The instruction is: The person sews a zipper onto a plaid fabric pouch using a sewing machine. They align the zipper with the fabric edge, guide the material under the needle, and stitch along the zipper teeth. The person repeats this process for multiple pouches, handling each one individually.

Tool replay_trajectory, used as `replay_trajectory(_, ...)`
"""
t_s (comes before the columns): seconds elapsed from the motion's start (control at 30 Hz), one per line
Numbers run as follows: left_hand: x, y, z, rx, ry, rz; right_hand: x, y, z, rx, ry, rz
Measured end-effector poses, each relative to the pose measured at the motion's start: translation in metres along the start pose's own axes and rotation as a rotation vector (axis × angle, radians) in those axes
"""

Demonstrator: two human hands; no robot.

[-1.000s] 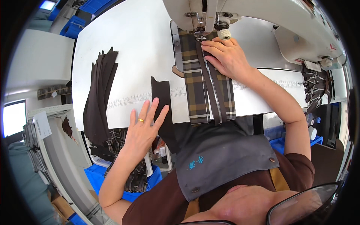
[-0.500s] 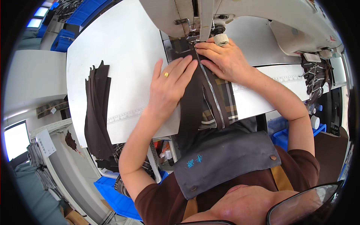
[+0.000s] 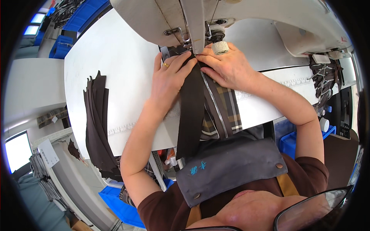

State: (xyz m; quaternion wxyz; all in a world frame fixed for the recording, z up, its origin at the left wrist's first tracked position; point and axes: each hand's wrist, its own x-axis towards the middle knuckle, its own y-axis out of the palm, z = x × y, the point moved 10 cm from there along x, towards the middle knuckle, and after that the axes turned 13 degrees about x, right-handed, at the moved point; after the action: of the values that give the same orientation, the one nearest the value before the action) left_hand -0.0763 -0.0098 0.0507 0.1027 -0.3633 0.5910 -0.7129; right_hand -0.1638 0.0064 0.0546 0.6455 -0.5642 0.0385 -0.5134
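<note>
Under the presser foot of the white sewing machine [image 3: 154,17] lies a brown plaid fabric piece [image 3: 233,109] with a metal zipper [image 3: 212,98] running along it. A long dark brown fabric strip [image 3: 190,111] lies along the zipper's left side, its near end hanging over the table edge. My left hand [image 3: 167,77], with a ring on it, rests with fingers stretched out on the strip's far end, close to the foot. From the right, my right hand [image 3: 229,67] presses its fingertips on the zipper beside the foot, thumb and forefinger apart. The needle point is hidden.
On the left of the white table [image 3: 127,50] lies a stack of dark strips [image 3: 96,123]. Blue bins [image 3: 119,204] stand below the table edge, and another blue bin [image 3: 289,140] sits at the right. Bundled dark pieces [image 3: 323,79] lie at the far right.
My left fingertips have come nearer the presser foot. The strip lies straighter, and its near end now shows past the table edge. The whole view has shifted slightly.
</note>
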Motion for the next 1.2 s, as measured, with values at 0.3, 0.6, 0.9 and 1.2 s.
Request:
replay_trajectory(0.3,-0.006,0.002,0.001,0.052,-0.049,0.004,0.0,-0.002,0.002,-0.002,-0.02,-0.013)
replay_trajectory(0.6,-0.004,-0.001,0.003,0.053,-0.106,-0.025,0.0,0.004,-0.003,0.04,0.031,0.057)
replay_trajectory(0.9,-0.002,-0.005,0.002,0.043,-0.099,-0.032,-0.001,0.003,-0.004,0.045,0.044,0.035)
replay_trajectory(1.2,-0.003,-0.006,0.001,0.074,-0.081,-0.05,0.0,0.0,-0.001,0.043,0.021,0.024)
